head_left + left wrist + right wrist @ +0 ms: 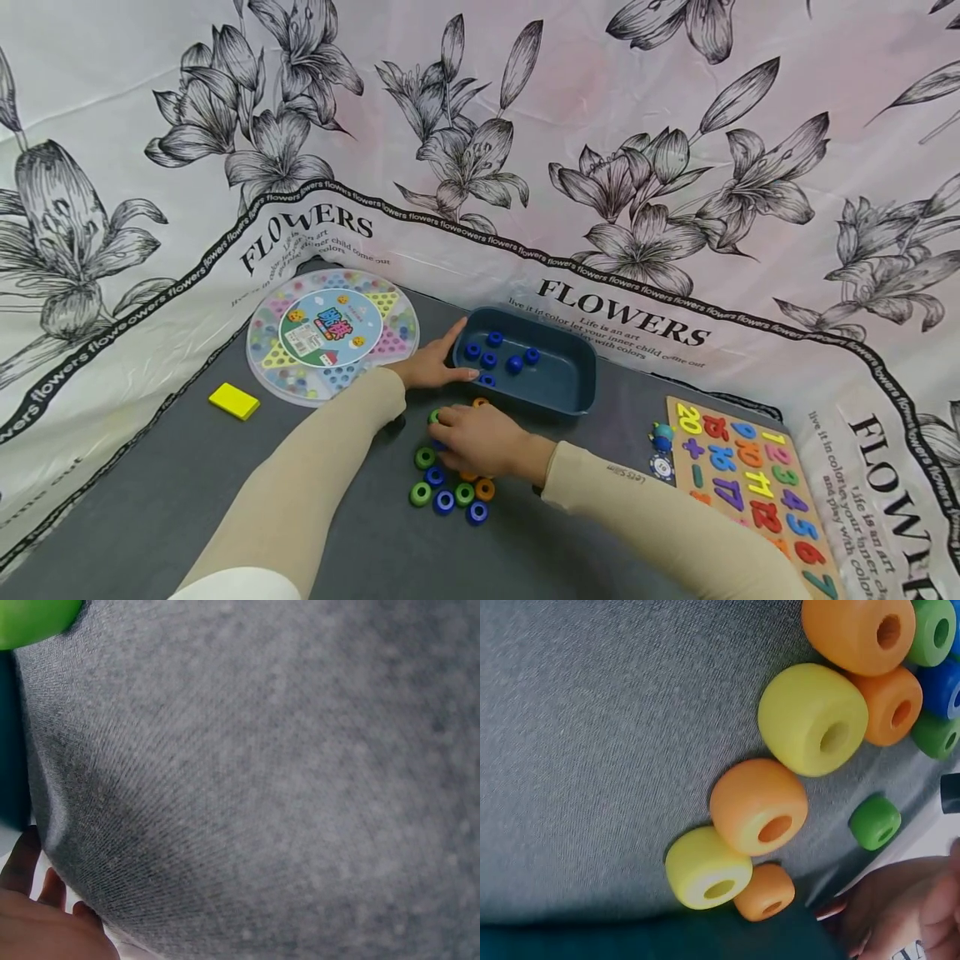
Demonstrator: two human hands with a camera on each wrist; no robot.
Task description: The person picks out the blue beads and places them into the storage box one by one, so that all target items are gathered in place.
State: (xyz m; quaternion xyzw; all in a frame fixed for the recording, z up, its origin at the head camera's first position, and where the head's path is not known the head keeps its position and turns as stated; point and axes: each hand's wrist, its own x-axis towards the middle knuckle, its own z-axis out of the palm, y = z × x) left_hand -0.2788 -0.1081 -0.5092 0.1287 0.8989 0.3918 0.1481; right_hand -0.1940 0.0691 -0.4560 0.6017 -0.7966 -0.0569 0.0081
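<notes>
Flower-printed white cloth (555,187) behind dark grey tabletop (375,542); blue-grey tray (558,385), blue beads (514,365) inside, left hand (433,365) at its nine-o'clock end, fingers extended against the rim, unclenched. Right hand (480,437) at the tray's seven o'clock, over loose multicoloured beads (802,705), fingertips hidden, grip cannot be told; number board (780,497) at the tray's four o'clock.

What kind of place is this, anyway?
Probably a play or learning corner: a grey table holds a number board, a round game board and colorful beads, with flowery sheets hung behind.
</notes>
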